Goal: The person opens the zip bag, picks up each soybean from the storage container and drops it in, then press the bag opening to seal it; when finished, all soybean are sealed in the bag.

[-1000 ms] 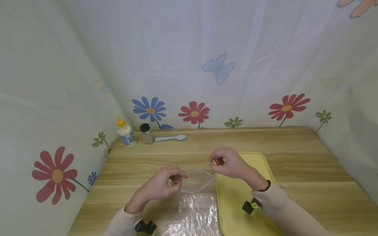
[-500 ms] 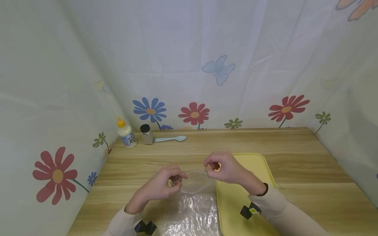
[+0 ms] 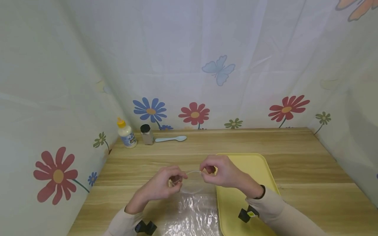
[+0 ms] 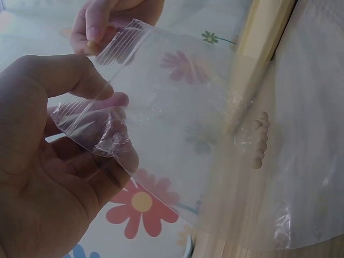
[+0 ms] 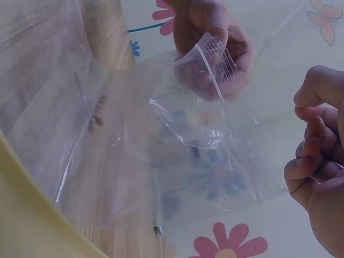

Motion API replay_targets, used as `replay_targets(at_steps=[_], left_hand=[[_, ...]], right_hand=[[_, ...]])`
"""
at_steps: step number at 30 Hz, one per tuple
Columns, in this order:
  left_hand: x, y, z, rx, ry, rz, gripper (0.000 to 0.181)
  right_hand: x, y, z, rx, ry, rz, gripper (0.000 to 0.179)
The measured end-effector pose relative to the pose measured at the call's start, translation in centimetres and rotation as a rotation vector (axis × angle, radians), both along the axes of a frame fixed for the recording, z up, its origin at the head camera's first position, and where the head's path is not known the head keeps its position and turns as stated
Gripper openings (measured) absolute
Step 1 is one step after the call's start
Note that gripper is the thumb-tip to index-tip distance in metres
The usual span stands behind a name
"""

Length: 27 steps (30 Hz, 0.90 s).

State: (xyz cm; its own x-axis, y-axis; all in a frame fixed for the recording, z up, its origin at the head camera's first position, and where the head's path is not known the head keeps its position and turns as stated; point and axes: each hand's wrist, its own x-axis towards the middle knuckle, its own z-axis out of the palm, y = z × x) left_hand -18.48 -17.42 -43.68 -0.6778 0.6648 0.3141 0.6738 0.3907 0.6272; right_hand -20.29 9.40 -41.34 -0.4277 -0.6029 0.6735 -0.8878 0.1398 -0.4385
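Observation:
My left hand [image 3: 165,183] pinches a clear zip-lock bag [image 4: 161,107] by its ribbed top edge. The bag hangs with its mouth parted; in the head view its lower part shines over the table. Several small round tan balls [image 4: 262,141] lie in a row at the bag's bottom, also faintly visible in the right wrist view. My right hand [image 3: 221,172] is at the right side of the bag's mouth, thumb and forefinger together. Between their tips, the left wrist view shows a small tan ball [image 4: 92,45]. The right wrist view hides it behind the curled fingers.
A yellow tray [image 3: 248,160] lies beneath my right forearm, beside the bag. Along the back left of the wooden table [image 3: 310,164] stand a yellow-capped bottle [image 3: 127,136] and a black-lidded jar [image 3: 147,135], with a pale blue spoon [image 3: 171,139] beside them. Flowered cloth hangs behind.
My right hand has moved left and slightly down, from above the tray's edge to the bag's mouth. The left hand stays put, holding the bag.

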Motion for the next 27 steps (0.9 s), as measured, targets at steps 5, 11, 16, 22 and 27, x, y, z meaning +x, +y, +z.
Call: replay_targets(at_steps=[5, 11, 16, 22, 27], left_hand=[[0.0, 0.0, 0.1, -0.011, -0.009, -0.001, 0.026], [0.0, 0.0, 0.1, -0.016, -0.024, -0.001, 0.027], [0.0, 0.0, 0.1, -0.013, -0.019, 0.002, 0.027], [0.1, 0.0, 0.1, -0.009, -0.021, 0.003, 0.027], [0.0, 0.0, 0.1, -0.012, -0.025, 0.005, 0.027]], right_hand=[[0.0, 0.0, -0.1, -0.002, 0.01, 0.015, 0.021], [-0.1, 0.1, 0.1, -0.005, 0.019, 0.015, 0.021], [-0.2, 0.4, 0.1, -0.002, 0.015, 0.002, 0.022], [-0.4, 0.8, 0.1, 0.012, -0.009, -0.033, 0.02], [-0.9, 1.1, -0.2, 0.003, -0.029, -0.06, 0.022]])
